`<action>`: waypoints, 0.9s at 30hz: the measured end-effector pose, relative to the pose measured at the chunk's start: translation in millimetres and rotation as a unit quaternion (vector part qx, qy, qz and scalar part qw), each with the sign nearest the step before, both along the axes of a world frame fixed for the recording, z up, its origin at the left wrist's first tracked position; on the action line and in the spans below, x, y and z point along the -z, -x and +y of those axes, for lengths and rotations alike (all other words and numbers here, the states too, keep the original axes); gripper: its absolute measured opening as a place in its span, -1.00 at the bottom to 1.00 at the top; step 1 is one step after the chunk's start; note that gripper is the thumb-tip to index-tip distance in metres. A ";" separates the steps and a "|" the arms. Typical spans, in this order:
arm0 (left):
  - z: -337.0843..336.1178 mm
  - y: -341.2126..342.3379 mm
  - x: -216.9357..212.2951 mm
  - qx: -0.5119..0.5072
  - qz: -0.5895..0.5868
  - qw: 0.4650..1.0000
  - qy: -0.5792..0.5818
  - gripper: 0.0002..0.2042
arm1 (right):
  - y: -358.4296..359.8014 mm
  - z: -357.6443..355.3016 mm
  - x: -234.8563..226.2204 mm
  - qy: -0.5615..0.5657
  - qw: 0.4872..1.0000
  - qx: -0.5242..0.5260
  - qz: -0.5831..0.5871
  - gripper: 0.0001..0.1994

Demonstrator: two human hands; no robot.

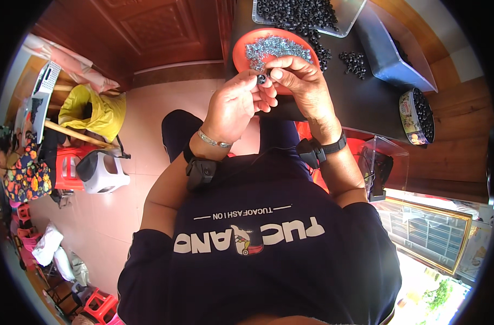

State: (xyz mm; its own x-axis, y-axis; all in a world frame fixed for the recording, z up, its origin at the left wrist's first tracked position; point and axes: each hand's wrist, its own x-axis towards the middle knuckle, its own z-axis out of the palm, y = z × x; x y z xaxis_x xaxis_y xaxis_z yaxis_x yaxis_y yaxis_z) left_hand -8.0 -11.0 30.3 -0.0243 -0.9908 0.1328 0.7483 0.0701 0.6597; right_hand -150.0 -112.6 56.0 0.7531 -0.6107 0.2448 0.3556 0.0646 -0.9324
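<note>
In front of my chest, my left hand [232, 105] pinches a small black ring-like part [261, 79] between thumb and fingers, with the other fingers curled beneath. Close beside it, my right hand [306, 89] has thumb and forefinger closed together at the part; what lies between them is too small to make out. Just beyond the hands sits a red-orange plate [239, 52] holding a heap of small shiny silver pieces [274, 46]. Both hands are raised over its near edge and partly cover it.
On the dark table [366, 103], a clear tray [342, 32] of black parts stands at the back. A loose black pile [353, 64], a grey-blue bin [385, 54] and a round tin [412, 122] lie to the right. At left are a yellow bag [103, 116] and a white stool [106, 173].
</note>
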 end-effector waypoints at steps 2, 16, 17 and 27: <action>2.0 0.8 -1.1 -0.019 0.001 1.000 -0.011 -0.76 | -0.7 3.5 -3.9 0.026 0.999 0.026 0.001 -0.85; 2.3 5.8 -0.4 -0.048 -0.022 0.998 -0.046 -0.77 | -3.4 11.8 -5.6 0.332 0.929 0.151 0.062 -0.88; 2.1 6.0 -0.1 -0.047 -0.022 0.998 -0.047 -0.77 | -3.5 12.5 -5.7 0.331 0.929 0.151 0.062 -0.88; -0.8 8.1 1.4 -0.030 -0.015 0.998 -0.061 -0.78 | -1.7 14.1 -0.8 0.395 0.893 0.205 0.061 -0.89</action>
State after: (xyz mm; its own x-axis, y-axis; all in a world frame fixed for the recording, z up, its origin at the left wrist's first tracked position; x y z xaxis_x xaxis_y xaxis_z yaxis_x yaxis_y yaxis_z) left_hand -16.0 -11.9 28.9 0.0337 -0.9994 0.0116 0.7252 0.0325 0.6878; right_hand -148.3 -98.5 56.8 0.5566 -0.5140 0.6527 0.0909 -0.7432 -0.6628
